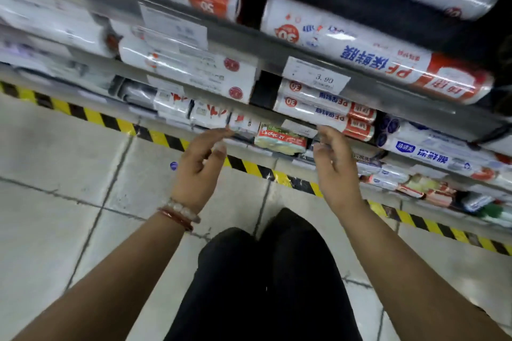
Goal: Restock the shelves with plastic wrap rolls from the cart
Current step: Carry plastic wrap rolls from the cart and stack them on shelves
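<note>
Plastic wrap rolls in white, red and blue packaging fill the shelves ahead. One long roll (374, 58) lies on the upper right shelf. Two stacked rolls (327, 112) lie on the shelf below it. My left hand (199, 166) and my right hand (333, 171) are raised side by side in front of a lower shelf, palms facing each other. Both hold nothing, with fingers loosely extended. My right fingertips are close to the lower stacked roll. The cart is out of view.
A metal shelf rail (249, 44) carries a price tag reading 3.90 (315, 76). A green and red packet (279, 140) lies between my hands on the lower shelf. Yellow and black tape (110, 120) runs along the tiled floor (55, 174). My dark trousers (263, 285) show below.
</note>
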